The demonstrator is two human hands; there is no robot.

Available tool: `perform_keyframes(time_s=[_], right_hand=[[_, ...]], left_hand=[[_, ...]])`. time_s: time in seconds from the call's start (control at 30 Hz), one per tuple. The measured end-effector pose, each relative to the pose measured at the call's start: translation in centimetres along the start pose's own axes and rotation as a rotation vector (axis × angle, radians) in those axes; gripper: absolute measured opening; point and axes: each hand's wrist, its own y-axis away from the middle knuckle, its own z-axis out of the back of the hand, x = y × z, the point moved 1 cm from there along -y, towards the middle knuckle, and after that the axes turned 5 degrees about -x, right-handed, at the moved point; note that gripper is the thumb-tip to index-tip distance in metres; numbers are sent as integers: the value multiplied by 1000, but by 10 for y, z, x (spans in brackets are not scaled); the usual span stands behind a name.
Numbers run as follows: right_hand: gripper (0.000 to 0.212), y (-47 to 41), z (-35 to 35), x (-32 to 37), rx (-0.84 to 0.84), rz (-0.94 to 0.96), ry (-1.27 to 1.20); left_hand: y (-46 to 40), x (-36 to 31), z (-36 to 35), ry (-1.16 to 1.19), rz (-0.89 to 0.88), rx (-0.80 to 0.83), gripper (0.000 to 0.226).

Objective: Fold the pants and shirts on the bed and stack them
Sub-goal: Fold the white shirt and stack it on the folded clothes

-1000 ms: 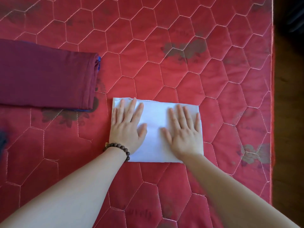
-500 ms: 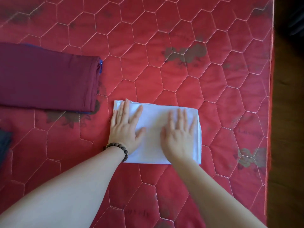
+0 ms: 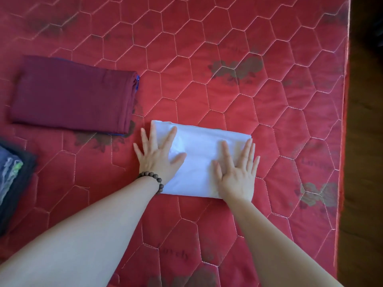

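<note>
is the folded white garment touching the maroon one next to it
Apart. The head view shows a strip of red quilted bedcover between the folded white garment and the maroon one.

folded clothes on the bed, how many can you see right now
3. A white one lies under both flat hands, a maroon one sits up and to its left, and a dark one is cut off at the left edge. More may lie out of frame.

bed (image 3: 228, 96): red quilted cover, pale stitching in a hexagon pattern; dark faded flower prints scattered over it
folded rectangular cloth (image 3: 199, 154): plain white
folded maroon garment (image 3: 72, 94): deep wine red; a thin blue edge at its right end
dark folded garment (image 3: 12, 183): near black, with a grey, white and green print
round bead bracelet (image 3: 153, 179): dark brown
floor (image 3: 364, 162): dark brown
</note>
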Motion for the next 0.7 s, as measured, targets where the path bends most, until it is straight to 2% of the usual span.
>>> perform_keyframes(time_s=[0.13,0.2,0.27,0.33,0.4,0.47,0.6,0.7], right_hand=[[54,5,11,1,-21,-231,-250],[53,10,18,3,-31,-299,-238],[55,12,24,3,-8,-334,-323],[57,12,30,0,67,-371,-424],[56,10,34,-3,171,-385,-406],[52,7,38,-6,217,-360,-434],[41,7,45,-4,214,-296,-571],[38,7,53,25,108,-236,-599]], left_hand=[[15,3,18,218,181,-91,63],[19,8,24,367,320,-51,57],[20,14,28,437,362,33,57],[19,18,32,516,304,99,51],[18,19,38,589,246,121,48],[18,20,41,534,184,96,48],[14,24,59,363,30,19,49],[3,46,81,333,-10,-43,52]])
